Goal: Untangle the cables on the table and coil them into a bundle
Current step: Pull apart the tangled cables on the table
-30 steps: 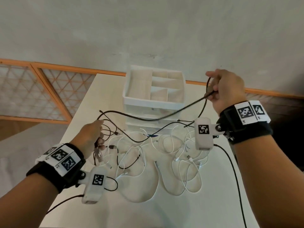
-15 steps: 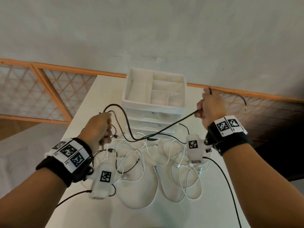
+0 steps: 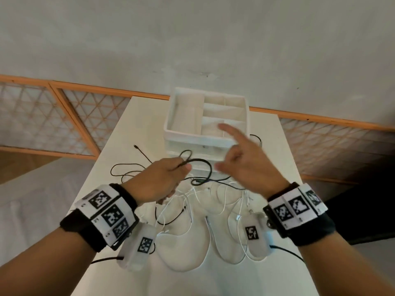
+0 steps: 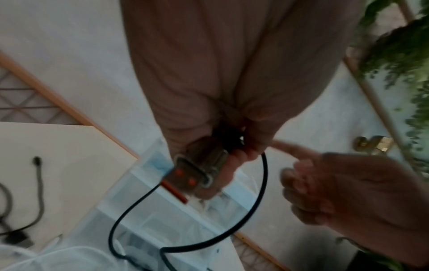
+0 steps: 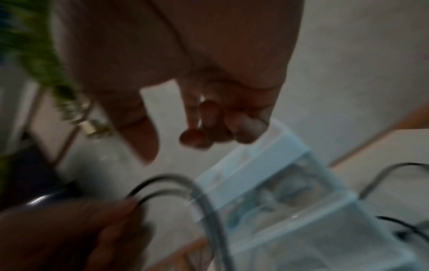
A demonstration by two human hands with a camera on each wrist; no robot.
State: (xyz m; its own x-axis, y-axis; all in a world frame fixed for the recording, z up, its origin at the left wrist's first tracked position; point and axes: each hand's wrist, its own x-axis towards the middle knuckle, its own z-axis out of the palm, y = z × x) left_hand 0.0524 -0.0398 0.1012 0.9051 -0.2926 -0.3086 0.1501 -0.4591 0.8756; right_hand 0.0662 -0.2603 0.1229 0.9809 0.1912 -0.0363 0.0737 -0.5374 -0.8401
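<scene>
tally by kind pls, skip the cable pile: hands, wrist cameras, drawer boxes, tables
hands: 2, the left hand gripping the black cable, the right hand holding nothing
wrist cameras: 2, left camera, right camera
drawer box: 1
table: 1
total: 6

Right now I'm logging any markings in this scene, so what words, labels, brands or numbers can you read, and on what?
No readable words, brands or numbers.
Left wristband: black-and-white square code markers, tiny characters beside them too small to read.
Right wristband: the same, unreadable.
White wrist camera housings: one code marker each, no text.
White organizer, cables: no print visible.
</scene>
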